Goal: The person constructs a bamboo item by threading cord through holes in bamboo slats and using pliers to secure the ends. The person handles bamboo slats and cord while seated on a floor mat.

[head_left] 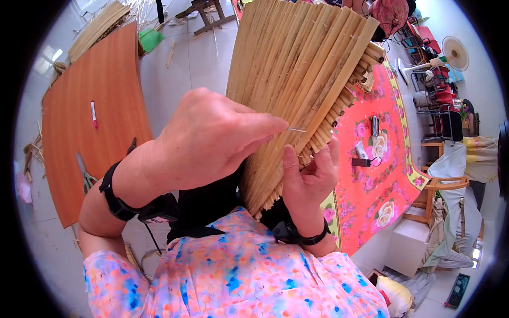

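Observation:
A mat of straw-coloured reed stalks (281, 58), bound side by side with rows of stitches, slants across my lap and away from me. My left hand (212, 140) is closed above it, thumb and forefinger pinching a thin needle (297, 129) that lies close over the stalks near the right edge. Whether its tip enters a stalk I cannot tell. Along that right edge my right hand (310, 177) grips the mat, thumb on the near side and fingers curled round the cut stalk ends. Dark bands with small devices circle both wrists.
At left stands a brown wooden board (95, 127) bearing scissors (85, 172) and a marker pen (94, 114). A red flowered tablecloth (366, 206) spreads to the right, with small dark objects on it. Beyond are a white fan (454, 53), chairs and a wooden stool (212, 18).

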A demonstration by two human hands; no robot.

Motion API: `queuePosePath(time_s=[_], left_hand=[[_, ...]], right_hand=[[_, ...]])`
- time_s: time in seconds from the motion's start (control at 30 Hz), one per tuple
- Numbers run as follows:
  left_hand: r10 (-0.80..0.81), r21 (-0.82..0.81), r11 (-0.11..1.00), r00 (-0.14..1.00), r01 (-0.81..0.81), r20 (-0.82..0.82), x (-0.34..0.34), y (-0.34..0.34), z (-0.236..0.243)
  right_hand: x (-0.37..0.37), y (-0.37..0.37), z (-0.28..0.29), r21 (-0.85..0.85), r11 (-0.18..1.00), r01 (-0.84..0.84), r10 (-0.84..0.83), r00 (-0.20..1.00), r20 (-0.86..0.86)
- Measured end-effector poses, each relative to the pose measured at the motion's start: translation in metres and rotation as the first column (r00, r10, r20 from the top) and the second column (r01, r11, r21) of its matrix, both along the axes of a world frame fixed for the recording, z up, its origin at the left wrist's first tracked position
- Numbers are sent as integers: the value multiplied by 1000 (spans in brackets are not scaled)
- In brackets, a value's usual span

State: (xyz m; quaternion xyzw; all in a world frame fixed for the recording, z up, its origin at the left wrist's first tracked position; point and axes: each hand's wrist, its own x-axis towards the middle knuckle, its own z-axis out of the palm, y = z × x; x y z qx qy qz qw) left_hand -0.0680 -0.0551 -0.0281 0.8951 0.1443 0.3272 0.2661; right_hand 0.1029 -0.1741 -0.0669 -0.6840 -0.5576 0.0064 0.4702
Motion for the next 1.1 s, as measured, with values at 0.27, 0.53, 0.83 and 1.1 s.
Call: queuePosePath(time_s=[0.27,0.53,0.83,1.1], left_hand=[[8,-2,1000,1000,-8,-22,-1,0,3],[12,10,1000,999,-12,-34,-1,0,2],[34,69,997,999,-31,-41,6,-1,5],[33,-69,997,983,-46,-181,-5,2,27]], right_hand=[[4,6,-8,126,988,-84,85,996,-2],[0,0,-3,21,1000,-23,24,999,-31],[-2,1,-2,59,994,-97,100,993,-64],[-6,12,-4,248,941,-230,281,939,-197]])
